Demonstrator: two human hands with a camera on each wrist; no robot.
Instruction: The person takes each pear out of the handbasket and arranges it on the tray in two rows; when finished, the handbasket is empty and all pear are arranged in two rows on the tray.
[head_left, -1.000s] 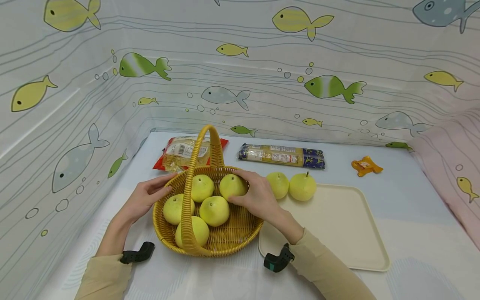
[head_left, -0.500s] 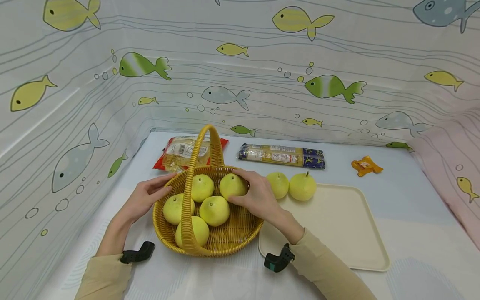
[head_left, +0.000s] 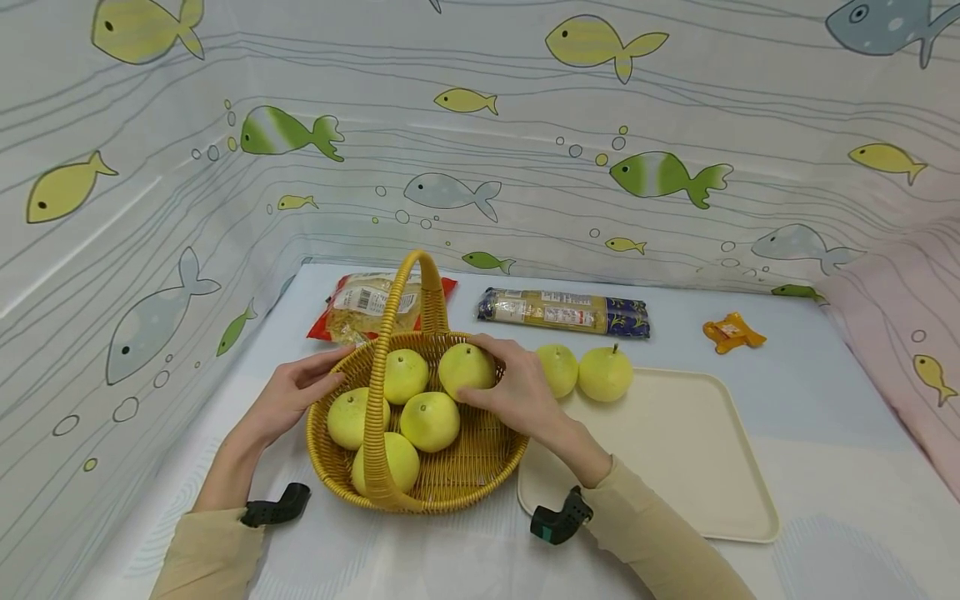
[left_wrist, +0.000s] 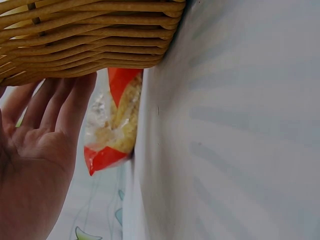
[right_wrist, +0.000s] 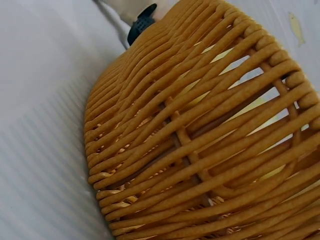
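A woven basket [head_left: 480, 492] with a tall arched handle [head_left: 381, 367] holds several round yellow-green pears [head_left: 430, 422]. My right hand [head_left: 525, 393] reaches over its right rim and grips the pear [head_left: 467, 371] at the back right, thumb at the near side, fingers over the far side. At the left rim, my left hand [head_left: 288, 392] rests with extended fingers against the outside of the basket. In the left wrist view those fingers [left_wrist: 50, 110] reach up to the weave, their tips partly hidden behind it. The right wrist view shows only basket weave [right_wrist: 200, 140] and tabletop, with no right-hand fingers.
Right of the basket lies a cream tray [head_left: 675, 450], with two more pears [head_left: 605, 373] at its back left corner. Behind stand a red-edged clear food bag [head_left: 360, 304], a long blue-ended packet [head_left: 562, 312] and a small orange packet [head_left: 732, 332]. Fish-print curtains enclose the table.
The right hand and the pear it grips have shifted very slightly; the pear stays in the basket. The left hand and the other things look unmoved.
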